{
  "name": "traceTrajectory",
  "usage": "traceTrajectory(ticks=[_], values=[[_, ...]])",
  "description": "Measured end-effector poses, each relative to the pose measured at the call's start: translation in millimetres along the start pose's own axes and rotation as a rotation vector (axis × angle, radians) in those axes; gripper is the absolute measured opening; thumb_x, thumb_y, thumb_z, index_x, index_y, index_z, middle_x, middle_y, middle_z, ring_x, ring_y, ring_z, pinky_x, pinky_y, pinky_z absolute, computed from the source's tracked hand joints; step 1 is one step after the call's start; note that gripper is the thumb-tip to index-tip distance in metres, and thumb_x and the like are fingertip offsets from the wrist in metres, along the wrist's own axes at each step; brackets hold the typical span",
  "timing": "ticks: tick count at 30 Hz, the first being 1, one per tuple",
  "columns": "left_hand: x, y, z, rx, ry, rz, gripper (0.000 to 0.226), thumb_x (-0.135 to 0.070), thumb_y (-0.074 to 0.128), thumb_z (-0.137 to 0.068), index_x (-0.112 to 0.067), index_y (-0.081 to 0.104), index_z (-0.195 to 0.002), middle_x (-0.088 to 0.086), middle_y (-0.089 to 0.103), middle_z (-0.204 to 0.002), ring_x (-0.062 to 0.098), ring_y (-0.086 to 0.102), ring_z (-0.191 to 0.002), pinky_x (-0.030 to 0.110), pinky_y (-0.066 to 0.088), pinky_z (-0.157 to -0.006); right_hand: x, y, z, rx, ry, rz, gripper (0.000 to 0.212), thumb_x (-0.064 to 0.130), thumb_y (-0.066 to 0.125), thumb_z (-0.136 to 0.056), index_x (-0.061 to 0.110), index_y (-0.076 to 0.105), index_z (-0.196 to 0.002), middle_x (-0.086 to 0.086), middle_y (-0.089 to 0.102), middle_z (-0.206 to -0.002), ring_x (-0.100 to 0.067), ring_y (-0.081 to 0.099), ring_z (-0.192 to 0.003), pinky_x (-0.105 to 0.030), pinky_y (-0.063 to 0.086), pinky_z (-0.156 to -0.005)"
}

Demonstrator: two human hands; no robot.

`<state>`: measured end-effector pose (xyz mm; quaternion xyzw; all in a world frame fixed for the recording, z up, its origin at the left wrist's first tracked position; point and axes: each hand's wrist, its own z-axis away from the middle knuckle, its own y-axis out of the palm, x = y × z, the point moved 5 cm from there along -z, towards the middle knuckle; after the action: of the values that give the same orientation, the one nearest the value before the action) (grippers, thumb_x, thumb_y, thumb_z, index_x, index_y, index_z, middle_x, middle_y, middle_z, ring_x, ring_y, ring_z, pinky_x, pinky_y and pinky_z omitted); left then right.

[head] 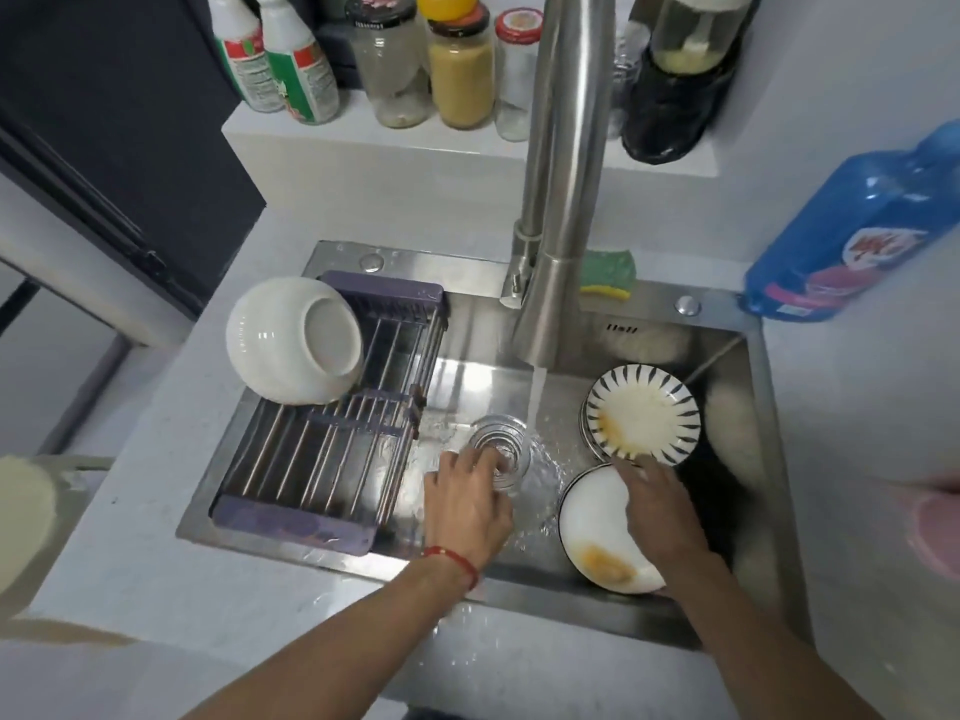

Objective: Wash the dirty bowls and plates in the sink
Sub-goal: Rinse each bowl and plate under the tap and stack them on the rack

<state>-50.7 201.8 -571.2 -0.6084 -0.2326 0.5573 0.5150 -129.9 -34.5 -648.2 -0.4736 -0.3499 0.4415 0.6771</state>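
Left hand [467, 504] grips a ribbed clear glass [498, 452] beside the running steel tap [558, 200]; right hand [657, 504], fingers hidden, covers the stained white plate [592, 522].

Steel sink [613, 613], drying rack [332, 459] across it, dirty plates [644, 413] inside

The sink [597, 324] under my hands is brushed steel, wet and shiny, and the tap [561, 200] is the same dull satin metal. My left hand [465, 504] grips a clear ribbed glass [498, 449], smooth and gleaming with water, while my right hand [657, 506] rests on a glossy white glazed plate [592, 517] smeared with orange grease. The rack [332, 433] has bare metal rods in matt purple plastic, and the bowl [291, 340] on it is shiny white ceramic.
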Motion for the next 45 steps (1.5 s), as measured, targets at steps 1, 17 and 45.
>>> traceTrajectory(ticks=[1,17,45], values=[[-0.7,8.3,-0.4,0.055,-0.026,0.008,0.035,-0.014,0.067,-0.087,-0.029,0.061,-0.118,-0.002,0.065,-0.125,0.021,0.053,-0.114,0.039,0.046,-0.096,1.7,-4.9,-0.3,0.011,0.001,0.009,0.068,-0.003,0.075,-0.072,0.018,0.061,-0.135,-0.009,0.059,-0.123,-0.034,0.057,-0.107,-0.048,0.054,-0.088],[28.5,40.5,-2.6,0.399,-0.33,0.432,0.019,-0.005,0.059,-0.097,-0.024,0.065,-0.094,0.001,0.073,-0.097,0.012,0.061,-0.074,0.014,0.047,-0.059,0.2,-60.8,-11.9,0.112,0.065,0.007,0.029,0.013,0.054,-0.094,0.017,0.057,-0.123,-0.008,0.061,-0.122,-0.031,0.061,-0.112,-0.037,0.05,-0.087],[70.4,78.2,-61.0,0.016,-0.814,1.462,0.087,-0.086,0.056,-0.077,-0.024,0.06,-0.139,0.01,0.073,-0.127,0.033,0.071,-0.113,0.06,0.055,-0.1,109.7,-73.3,10.0,0.132,-0.642,-0.055,0.055,0.041,0.019,-0.112,0.017,0.023,-0.162,-0.001,0.014,-0.171,-0.019,0.012,-0.156,-0.037,0.011,-0.126]])
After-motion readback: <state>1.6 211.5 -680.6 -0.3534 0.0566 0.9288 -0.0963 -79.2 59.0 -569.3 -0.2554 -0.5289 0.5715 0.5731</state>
